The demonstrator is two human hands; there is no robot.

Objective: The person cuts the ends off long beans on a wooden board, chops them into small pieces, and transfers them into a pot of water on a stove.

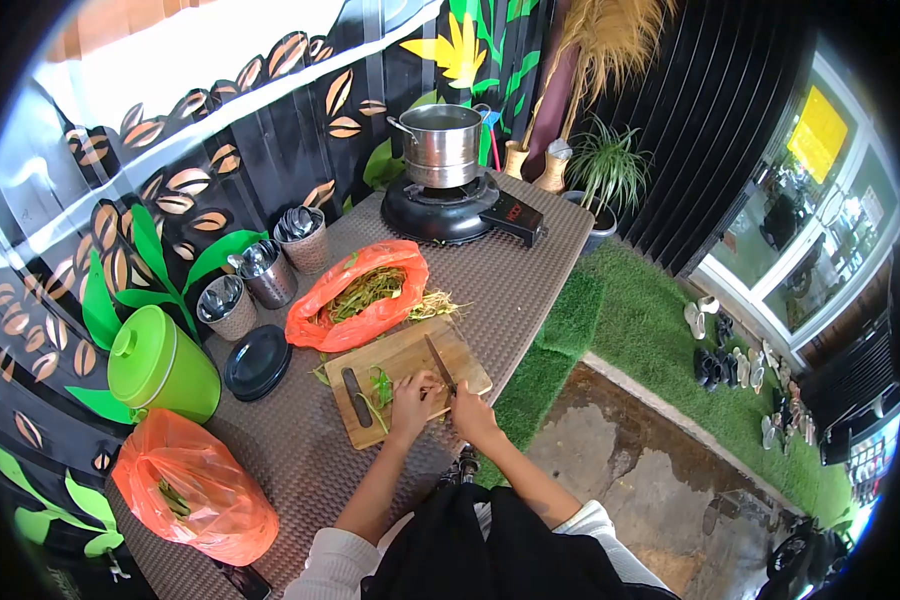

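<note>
My right hand (473,415) is closed round the handle of a knife (439,362), whose blade points up and left over the wooden cutting board (410,352). Just left of it, my left hand (415,402) presses on the board with its fingers bent together; what they hold is too small to make out. Green leaves and stems (380,385) lie on the board beside my left hand, near its dark handle slot. Behind the board sits an open orange plastic bag (308,318) full of green stems, with pale root ends (435,305) spilling out at its right.
A steel pot (441,150) stands on a black gas stove (425,215) at the table's far end. Cups of cutlery (303,245), black plates (257,362), a lidded green bucket (165,365) and a full orange bag (200,490) line the left. Shoes (710,368) lie on the grass mat.
</note>
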